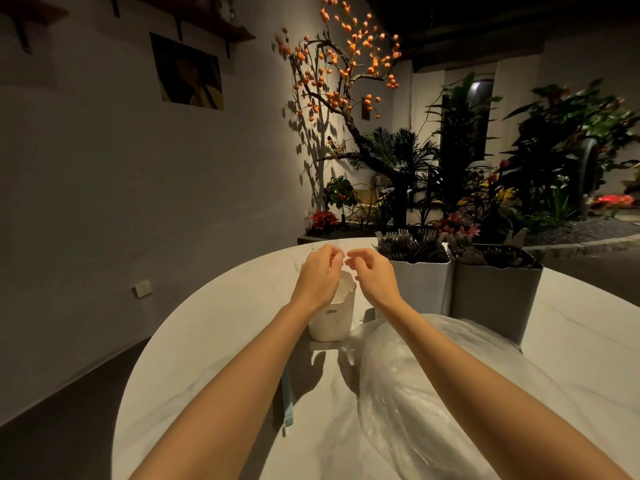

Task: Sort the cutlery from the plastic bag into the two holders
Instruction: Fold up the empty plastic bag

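Two tall holders stand at the table's far right: a white holder (420, 285) and a grey holder (495, 296), both packed with dark cutlery, handles down and fork heads up. A clear plastic bag (408, 393) lies crumpled on the table in front of them, partly under my right forearm. My left hand (317, 275) and my right hand (375, 275) hover close together above a small white cup marked CRBW (332, 320). Their fingertips nearly meet. Both hands have loosely curled fingers, and I see nothing held in either.
The round white marble table (207, 341) ends in a curved edge at the left and far side. A light-blue strip (287, 407) lies flat under my left forearm. Plants and a lit tree with orange fruit (346, 64) stand beyond the table.
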The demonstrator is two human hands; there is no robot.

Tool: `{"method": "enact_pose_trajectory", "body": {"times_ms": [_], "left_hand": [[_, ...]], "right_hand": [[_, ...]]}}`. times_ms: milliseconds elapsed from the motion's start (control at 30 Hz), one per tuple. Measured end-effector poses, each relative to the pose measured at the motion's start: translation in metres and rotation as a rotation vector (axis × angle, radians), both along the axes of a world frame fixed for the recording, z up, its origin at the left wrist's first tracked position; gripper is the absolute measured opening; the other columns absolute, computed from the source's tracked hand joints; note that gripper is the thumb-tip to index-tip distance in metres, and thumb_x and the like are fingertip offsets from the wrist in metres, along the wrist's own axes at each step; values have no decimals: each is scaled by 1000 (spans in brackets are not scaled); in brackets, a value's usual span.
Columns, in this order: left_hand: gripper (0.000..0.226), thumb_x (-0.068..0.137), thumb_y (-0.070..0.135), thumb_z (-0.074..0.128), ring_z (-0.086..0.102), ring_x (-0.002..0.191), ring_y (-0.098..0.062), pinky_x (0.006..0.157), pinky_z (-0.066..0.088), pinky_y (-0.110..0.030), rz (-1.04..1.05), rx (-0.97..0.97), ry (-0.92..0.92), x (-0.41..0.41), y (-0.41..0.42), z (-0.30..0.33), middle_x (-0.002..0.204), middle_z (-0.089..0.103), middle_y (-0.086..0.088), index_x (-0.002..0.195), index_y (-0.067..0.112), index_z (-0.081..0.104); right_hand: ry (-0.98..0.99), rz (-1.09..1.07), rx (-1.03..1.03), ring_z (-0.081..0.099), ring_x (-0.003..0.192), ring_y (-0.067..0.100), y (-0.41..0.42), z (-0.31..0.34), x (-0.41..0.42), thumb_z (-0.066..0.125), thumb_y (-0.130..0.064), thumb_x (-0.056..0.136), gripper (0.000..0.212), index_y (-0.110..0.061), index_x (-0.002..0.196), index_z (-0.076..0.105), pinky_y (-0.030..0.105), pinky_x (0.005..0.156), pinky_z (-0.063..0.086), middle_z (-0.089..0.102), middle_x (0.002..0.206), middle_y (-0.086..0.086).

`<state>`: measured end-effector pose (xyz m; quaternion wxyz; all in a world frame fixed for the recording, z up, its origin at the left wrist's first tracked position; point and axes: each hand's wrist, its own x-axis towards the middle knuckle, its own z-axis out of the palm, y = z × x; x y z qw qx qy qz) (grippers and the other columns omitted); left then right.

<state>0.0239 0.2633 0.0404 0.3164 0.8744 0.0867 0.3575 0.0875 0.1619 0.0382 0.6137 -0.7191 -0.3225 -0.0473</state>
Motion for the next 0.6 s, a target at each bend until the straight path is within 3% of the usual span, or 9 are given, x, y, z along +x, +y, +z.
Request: {"method": "enact_pose_trajectory", "body": {"times_ms": [67, 133, 200, 400, 600], "left_hand": [[26, 103, 23, 35, 57, 96, -19, 85, 48, -34, -22, -68, -16, -3, -13, 5, 101, 61, -4, 102, 10, 57], [26, 104, 24, 33, 57, 87, -17, 81, 48, -35, -41, -119, -23, -7, -24, 10, 93, 60, -3, 98, 10, 56], [29, 104, 26, 32, 54, 76, -15, 77, 49, -37, -66, -152, -29, -13, -36, 12, 83, 59, -1, 94, 11, 56], [37, 105, 24, 32, 51, 64, -16, 62, 45, -33, -163, -180, -16, -32, -72, 8, 68, 57, -2, 81, 9, 57], [36, 104, 24, 36, 55, 66, -16, 67, 49, -38, -204, -188, 46, -46, -100, -7, 72, 60, -4, 78, 12, 58]], "right_hand": [[47, 7, 47, 62, 79, 9, -7, 8, -6, 42, -9, 98, 21, -10, 104, 61, 26, 74, 53, 66, 88, 0], [69, -8, 54, 61, 69, 11, -19, 14, -12, 43, -11, 98, 16, -10, 100, 59, 18, 56, 49, 64, 81, 2], [72, -55, 38, 60, 61, 12, -33, 18, -17, 46, -13, 98, 15, -8, 97, 60, 16, 47, 44, 63, 77, 4], [62, -94, 1, 55, 48, 12, -76, 19, -36, 43, -14, 98, 30, -9, 75, 61, 18, 45, 42, 61, 62, 5], [57, -103, -12, 52, 42, 14, -109, 7, -58, 39, -12, 100, 39, -9, 66, 57, 19, 42, 43, 59, 59, 10]]}}
